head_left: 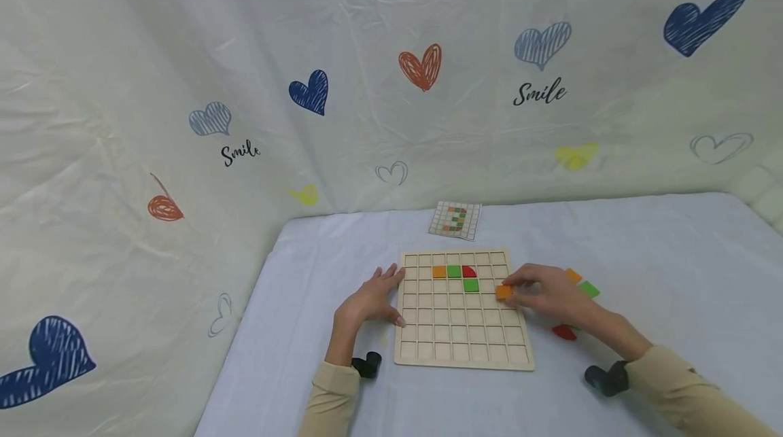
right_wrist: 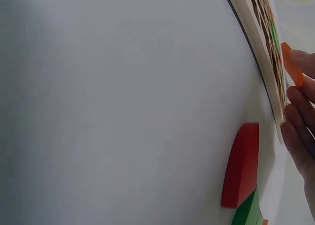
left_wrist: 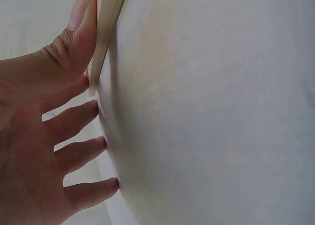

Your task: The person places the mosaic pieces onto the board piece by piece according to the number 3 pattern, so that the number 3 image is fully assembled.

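Observation:
A wooden grid board (head_left: 459, 352) lies on the white-covered table. In its upper rows sit an orange square tile (head_left: 439, 272), a green tile (head_left: 453, 271), a red quarter-round tile (head_left: 468, 271) and, below the red one, another green tile (head_left: 470, 285). My right hand (head_left: 544, 291) pinches an orange tile (head_left: 503, 291) between thumb and fingers over the board's right columns; the right wrist view shows this orange tile (right_wrist: 292, 66) tilted near the board's edge. My left hand (head_left: 370, 301) rests with spread fingers at the board's left edge, thumb touching the rim (left_wrist: 106, 33).
Right of the board lie loose tiles: orange (head_left: 573, 275), green (head_left: 589, 289) and red (head_left: 564, 332), partly hidden by the right arm. A printed pattern card (head_left: 455, 221) lies behind the board. A white curtain with hearts (head_left: 422, 68) hangs beyond the table.

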Available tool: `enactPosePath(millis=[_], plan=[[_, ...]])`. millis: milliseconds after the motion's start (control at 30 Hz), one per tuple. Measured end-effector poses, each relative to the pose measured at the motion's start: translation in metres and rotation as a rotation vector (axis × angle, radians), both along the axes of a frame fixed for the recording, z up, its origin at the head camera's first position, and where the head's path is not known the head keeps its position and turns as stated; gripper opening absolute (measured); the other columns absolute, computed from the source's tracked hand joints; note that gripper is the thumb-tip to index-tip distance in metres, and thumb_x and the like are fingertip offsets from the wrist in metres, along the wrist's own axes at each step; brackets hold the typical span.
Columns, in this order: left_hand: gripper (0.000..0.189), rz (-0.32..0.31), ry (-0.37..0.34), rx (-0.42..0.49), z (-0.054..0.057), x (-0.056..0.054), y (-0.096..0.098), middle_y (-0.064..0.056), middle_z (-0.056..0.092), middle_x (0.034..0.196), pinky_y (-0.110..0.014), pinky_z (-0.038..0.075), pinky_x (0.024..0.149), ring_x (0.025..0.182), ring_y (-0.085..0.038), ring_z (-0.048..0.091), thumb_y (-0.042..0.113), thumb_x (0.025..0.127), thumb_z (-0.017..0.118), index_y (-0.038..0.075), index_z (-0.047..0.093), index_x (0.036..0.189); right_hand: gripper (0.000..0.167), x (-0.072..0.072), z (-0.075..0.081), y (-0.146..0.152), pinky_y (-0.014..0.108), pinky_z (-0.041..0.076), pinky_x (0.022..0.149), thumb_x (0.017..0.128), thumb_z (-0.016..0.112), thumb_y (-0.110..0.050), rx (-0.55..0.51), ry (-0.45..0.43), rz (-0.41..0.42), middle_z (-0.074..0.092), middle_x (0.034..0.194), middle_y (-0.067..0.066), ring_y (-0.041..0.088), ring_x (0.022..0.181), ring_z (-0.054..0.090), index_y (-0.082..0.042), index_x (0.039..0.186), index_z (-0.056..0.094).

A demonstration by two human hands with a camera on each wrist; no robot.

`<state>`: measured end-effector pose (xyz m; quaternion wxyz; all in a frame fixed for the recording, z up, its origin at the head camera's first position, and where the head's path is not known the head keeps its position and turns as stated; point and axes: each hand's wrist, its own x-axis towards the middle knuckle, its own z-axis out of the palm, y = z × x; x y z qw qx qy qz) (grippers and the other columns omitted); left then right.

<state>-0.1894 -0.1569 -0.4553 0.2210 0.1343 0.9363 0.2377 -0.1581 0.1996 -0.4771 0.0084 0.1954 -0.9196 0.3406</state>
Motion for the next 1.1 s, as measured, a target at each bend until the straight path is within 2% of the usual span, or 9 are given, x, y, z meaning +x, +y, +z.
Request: enactPosePath(millis=[333,733,1100], plan=[[0.106,0.004,-0.008,0.002,0.001,0.001,-0.001,-0.009,0.023,0.171,-0.061,0.022,0.124,0.160,-0.036,0.012,0.016,0.073,0.093,0.012,0.036,0.161,0.030,-0.008,-0.005,-0.014,0.024,0.053,0.072,0.083,0.086,-0.021,-0.040,-0.006,0.071,0.075,0.098,-0.004,0.006,0.082,0.060,-0.007,0.109,0.079],[0.106,0.000,-0.010,0.005,-0.001,-0.001,-0.001,-0.008,0.023,0.171,-0.060,0.022,0.125,0.160,-0.036,0.012,0.017,0.073,0.093,0.013,0.035,0.162,0.026,-0.014,-0.006,-0.031,0.022,0.048,0.068,0.083,0.085,-0.020,-0.033,-0.016,0.112,0.073,0.095,-0.006,0.009,0.080,0.055,-0.008,0.105,0.079],[0.106,-0.002,-0.007,0.015,-0.003,-0.002,-0.001,-0.009,0.023,0.171,-0.060,0.023,0.125,0.160,-0.036,0.012,0.015,0.072,0.093,0.012,0.035,0.162,0.021,-0.015,-0.007,-0.042,0.024,0.050,0.070,0.083,0.086,-0.019,-0.031,0.001,0.129,0.070,0.092,-0.005,0.009,0.081,0.056,-0.010,0.100,0.080]])
